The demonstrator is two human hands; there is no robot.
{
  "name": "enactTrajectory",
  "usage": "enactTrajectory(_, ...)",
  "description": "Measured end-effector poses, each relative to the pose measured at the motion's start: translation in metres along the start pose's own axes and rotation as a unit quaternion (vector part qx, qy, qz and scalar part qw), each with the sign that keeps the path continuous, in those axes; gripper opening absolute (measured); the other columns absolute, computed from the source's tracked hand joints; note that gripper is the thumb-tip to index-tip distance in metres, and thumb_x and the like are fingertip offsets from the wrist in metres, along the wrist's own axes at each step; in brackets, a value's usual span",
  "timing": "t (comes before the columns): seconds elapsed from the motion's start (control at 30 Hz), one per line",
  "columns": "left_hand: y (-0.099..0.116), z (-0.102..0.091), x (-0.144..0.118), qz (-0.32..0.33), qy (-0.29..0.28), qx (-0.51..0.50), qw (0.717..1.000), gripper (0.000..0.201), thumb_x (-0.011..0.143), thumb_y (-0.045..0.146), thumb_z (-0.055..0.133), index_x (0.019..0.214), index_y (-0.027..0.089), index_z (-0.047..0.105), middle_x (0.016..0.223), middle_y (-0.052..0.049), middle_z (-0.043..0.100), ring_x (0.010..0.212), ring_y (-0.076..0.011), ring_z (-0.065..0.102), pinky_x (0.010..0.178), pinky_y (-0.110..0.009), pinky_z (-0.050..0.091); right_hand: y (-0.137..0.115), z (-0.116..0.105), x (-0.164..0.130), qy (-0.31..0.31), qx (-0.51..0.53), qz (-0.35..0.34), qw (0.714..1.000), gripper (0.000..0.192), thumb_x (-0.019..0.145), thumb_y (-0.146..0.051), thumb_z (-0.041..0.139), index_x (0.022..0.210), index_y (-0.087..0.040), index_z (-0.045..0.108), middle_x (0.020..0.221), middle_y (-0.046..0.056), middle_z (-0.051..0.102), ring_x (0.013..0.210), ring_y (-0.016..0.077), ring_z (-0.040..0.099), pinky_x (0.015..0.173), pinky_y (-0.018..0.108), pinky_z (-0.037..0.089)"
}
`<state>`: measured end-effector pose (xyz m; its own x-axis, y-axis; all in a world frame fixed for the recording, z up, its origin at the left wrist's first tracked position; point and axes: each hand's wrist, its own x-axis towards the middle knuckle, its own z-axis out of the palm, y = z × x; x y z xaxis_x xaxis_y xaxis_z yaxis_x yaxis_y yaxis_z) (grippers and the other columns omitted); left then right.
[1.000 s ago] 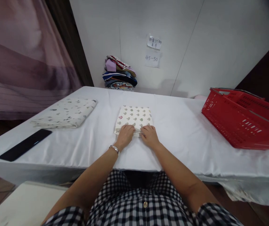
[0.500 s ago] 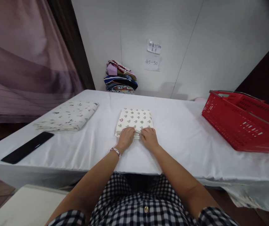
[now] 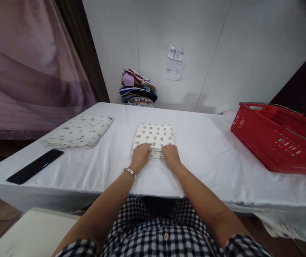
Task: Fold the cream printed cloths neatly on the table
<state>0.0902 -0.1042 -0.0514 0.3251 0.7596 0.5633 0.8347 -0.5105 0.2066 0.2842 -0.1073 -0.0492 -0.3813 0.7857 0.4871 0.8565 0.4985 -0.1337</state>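
At the near middle of the table point(image 3: 209, 150), the folded cloth point(image 3: 154, 135) lies flat, cream with small green prints. The left hand point(image 3: 140, 156) and right hand point(image 3: 171, 157) press its near edge, fingers curled over the layers. If they pull unevenly, the stacked folds could slide apart.

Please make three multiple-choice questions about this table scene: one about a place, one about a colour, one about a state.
1. Where is the black flat object?
A. near the table's left front edge
B. inside the basket
C. on the folded cloth

2. What colour is the basket?
A. blue
B. red
C. green

3. How do the hands lie?
A. raised in the air
B. inside the basket
C. on the near edge of the folded cloth

Answers: 1 A, it lies on the white table there; 2 B, red plastic; 3 C, left hand and right hand rest on it.
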Motion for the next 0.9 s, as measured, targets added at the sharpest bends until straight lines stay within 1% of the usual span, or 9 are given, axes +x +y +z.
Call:
enactTrajectory(0.07, -0.004, -0.003, -0.002, -0.013, 0.007, 0.016, 1.0, 0.027, 0.086, 0.018, 0.047, 0.111, 0.018, 0.056, 0.109, -0.01, 0.063, 0.106, -0.0236, 0.055, 0.092, -0.04, 0.042, 0.001, 0.001, -0.001, 0.003, 0.0, -0.002, 1.0, 0.017, 0.09, -0.013, 0.046, 0.097, -0.017, 0.062, 0.097, 0.008, 0.061, 0.092, 0.0214, 0.047, 0.086, 0.036, 0.032)
enactTrajectory(0.13, -0.008, -0.007, -0.002, -0.015, 0.004, 0.028, 0.999, 0.025, 0.085, 0.015, 0.046, 0.107, 0.018, 0.058, 0.106, -0.009, 0.064, 0.105, -0.0236, 0.055, 0.09, -0.04, 0.042, 0.002, 0.002, -0.001, 0.007, 0.001, -0.006, 1.0, 0.017, 0.09, -0.014, 0.046, 0.096, -0.017, 0.062, 0.098, 0.008, 0.061, 0.092, 0.0213, 0.047, 0.086, 0.036, 0.032)
enactTrajectory(0.3, -0.013, -0.018, -0.003, 0.008, -0.003, 0.044, 0.999, 0.029, 0.08, 0.008, 0.046, 0.102, 0.02, 0.061, 0.102, -0.007, 0.066, 0.1, -0.0223, 0.056, 0.089, -0.04, 0.041, 0.001, 0.001, -0.003, 0.02, 0.009, -0.015, 1.0, 0.021, 0.093, -0.015, 0.043, 0.097, -0.018, 0.063, 0.098, 0.009, 0.061, 0.094, 0.0212, 0.047, 0.087, 0.036, 0.033)
enactTrajectory(0.4, -0.015, -0.023, -0.006, 0.017, -0.021, 0.038, 0.999, 0.03, 0.078, 0.006, 0.047, 0.1, 0.021, 0.063, 0.101, -0.007, 0.066, 0.099, -0.0222, 0.057, 0.087, -0.04, 0.042, 0.0, 0.0, -0.005, 0.014, 0.009, -0.028, 0.999, 0.021, 0.093, -0.016, 0.044, 0.099, -0.018, 0.063, 0.098, 0.008, 0.061, 0.093, 0.0211, 0.048, 0.087, 0.036, 0.033)
enactTrajectory(0.5, -0.015, -0.024, -0.009, 0.015, -0.034, 0.027, 0.999, 0.03, 0.079, 0.007, 0.046, 0.099, 0.021, 0.064, 0.102, -0.008, 0.065, 0.099, -0.0226, 0.056, 0.084, -0.04, 0.044, -0.001, -0.001, -0.006, 0.006, 0.01, -0.032, 0.999, 0.021, 0.092, -0.015, 0.044, 0.099, -0.019, 0.064, 0.099, 0.007, 0.062, 0.093, 0.0208, 0.048, 0.087, 0.036, 0.033)
enactTrajectory(0.67, -0.011, -0.025, -0.012, 0.003, -0.016, 0.035, 0.999, 0.029, 0.081, 0.01, 0.046, 0.1, 0.022, 0.065, 0.101, -0.009, 0.063, 0.099, -0.0241, 0.055, 0.084, -0.041, 0.045, -0.001, -0.004, -0.008, 0.005, 0.016, -0.03, 0.999, 0.023, 0.092, -0.014, 0.043, 0.1, -0.019, 0.064, 0.1, 0.008, 0.061, 0.094, 0.0204, 0.048, 0.086, 0.035, 0.033)
enactTrajectory(0.8, -0.011, -0.025, -0.012, 0.003, -0.034, 0.036, 0.999, 0.029, 0.08, 0.009, 0.047, 0.1, 0.021, 0.064, 0.098, -0.009, 0.063, 0.095, -0.0237, 0.055, 0.081, -0.04, 0.045, -0.002, -0.006, -0.009, -0.004, 0.023, -0.032, 0.999, 0.02, 0.092, -0.017, 0.045, 0.1, -0.019, 0.063, 0.101, 0.007, 0.062, 0.095, 0.0199, 0.049, 0.087, 0.035, 0.033)
enactTrajectory(0.9, -0.013, -0.026, -0.013, 0.012, -0.037, 0.025, 0.999, 0.028, 0.082, 0.012, 0.046, 0.103, 0.02, 0.063, 0.099, -0.009, 0.063, 0.095, -0.0234, 0.056, 0.081, -0.04, 0.046, -0.001, -0.008, -0.011, -0.004, 0.041, -0.037, 0.998, 0.018, 0.092, -0.021, 0.047, 0.101, -0.02, 0.062, 0.102, 0.006, 0.062, 0.096, 0.0197, 0.049, 0.089, 0.035, 0.033)
